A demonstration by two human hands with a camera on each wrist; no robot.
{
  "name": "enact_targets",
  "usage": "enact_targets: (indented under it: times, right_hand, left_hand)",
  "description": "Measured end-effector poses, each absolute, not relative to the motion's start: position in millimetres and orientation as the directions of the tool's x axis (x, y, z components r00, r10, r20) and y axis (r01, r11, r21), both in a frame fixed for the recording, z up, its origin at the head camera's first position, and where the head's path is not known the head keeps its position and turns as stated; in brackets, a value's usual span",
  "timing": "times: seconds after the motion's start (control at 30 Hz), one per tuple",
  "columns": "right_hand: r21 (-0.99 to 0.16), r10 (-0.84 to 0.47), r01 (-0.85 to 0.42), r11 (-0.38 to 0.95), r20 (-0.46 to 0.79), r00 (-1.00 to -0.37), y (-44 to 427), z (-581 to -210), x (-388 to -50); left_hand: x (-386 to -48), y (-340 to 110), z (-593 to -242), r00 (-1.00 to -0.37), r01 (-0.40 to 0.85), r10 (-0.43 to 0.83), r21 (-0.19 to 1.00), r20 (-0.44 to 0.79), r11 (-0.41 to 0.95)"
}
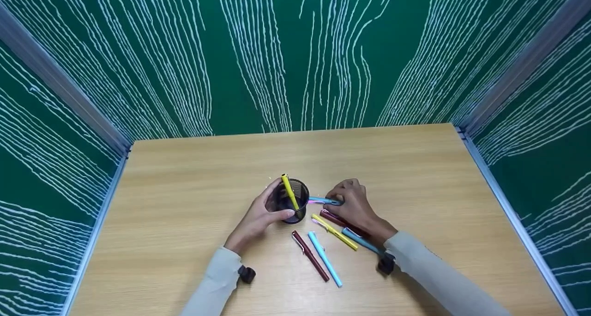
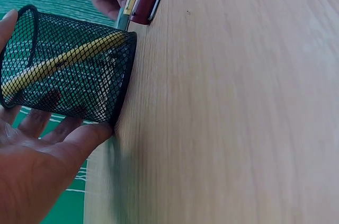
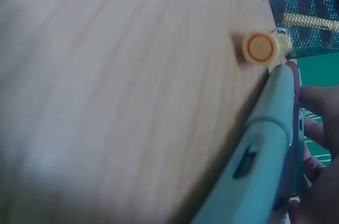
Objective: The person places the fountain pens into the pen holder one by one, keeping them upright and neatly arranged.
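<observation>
A black mesh pen holder stands upright on the table, its wall close in the left wrist view. My left hand grips it from the left side, thumb near the front. One yellow pen leans inside, its top above the rim. To the right, my right hand pinches a blue pen lying low, its tip end close to the holder. Below that hand lie a maroon pen, a yellow pen and a teal pen, partly hidden by the wrist.
Nearer the front lie another maroon pen and a light blue pen, side by side. The wooden table is bordered by green walls with white streaks. Each wrist carries a small black camera.
</observation>
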State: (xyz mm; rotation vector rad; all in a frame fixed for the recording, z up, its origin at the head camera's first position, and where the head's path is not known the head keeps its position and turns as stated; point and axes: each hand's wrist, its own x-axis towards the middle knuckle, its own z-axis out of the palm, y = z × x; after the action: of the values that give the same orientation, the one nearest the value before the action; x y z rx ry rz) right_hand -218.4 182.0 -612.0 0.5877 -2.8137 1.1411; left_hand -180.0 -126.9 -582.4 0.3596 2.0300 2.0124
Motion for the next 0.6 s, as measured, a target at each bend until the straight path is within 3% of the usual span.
enact_targets:
  times: [0.6]
  right_hand:
    - [-0.691,-0.33,-0.343,0.636,0.158,-0.931,181.3,-600.6,-216.0]
  left_hand:
    - [-179.7,-128.0,-582.4,-0.939,-0.036,0.341,0.998,-0.051,0.049]
